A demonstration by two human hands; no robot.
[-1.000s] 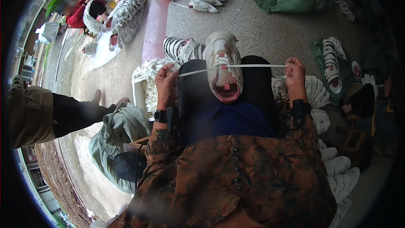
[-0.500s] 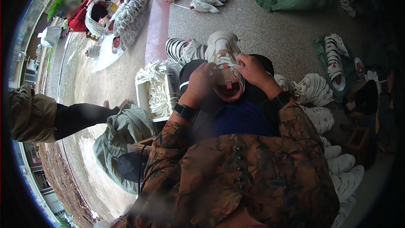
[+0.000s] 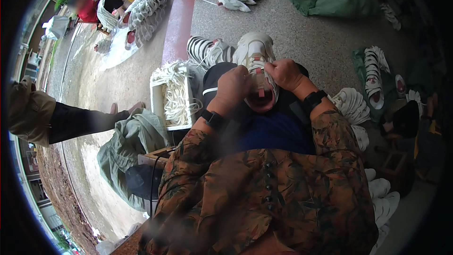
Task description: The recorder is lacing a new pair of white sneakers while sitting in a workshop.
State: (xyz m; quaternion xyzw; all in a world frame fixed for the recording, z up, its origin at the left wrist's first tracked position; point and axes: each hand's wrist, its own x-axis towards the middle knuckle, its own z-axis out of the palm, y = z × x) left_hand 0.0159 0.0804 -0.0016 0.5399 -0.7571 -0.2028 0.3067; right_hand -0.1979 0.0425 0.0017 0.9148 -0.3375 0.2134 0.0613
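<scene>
Head view: the shoe (image 3: 254,47), off-white with a pink lining, lies in the lap between the two hands, toe pointing away from the body and opening toward it. The left hand (image 3: 232,85), beside the shoe's left edge, is curled nearly closed; its fingertips are hidden, so what it grips cannot be told. The right hand (image 3: 286,73), at the opposite edge of the throat, is also curled, thumb and forefinger drawn together, apparently pinching the white lace (image 3: 257,71). Between the hands the lace crosses the throat in several rows, so lacing of this shoe appears well advanced; no bow or knot is visible, and the part nearest the opening, partly covered by the left hand, seems to be what remains. Left of the left hand, a white box (image 3: 189,95) holds a tangle of loose laces (image 3: 175,101), evidently supply for further shoes. Right of the right hand lies a row of nested shoes (image 3: 351,106), and beyond the left hand a striped stack (image 3: 207,51); whether either group is fully laced cannot be told.
</scene>
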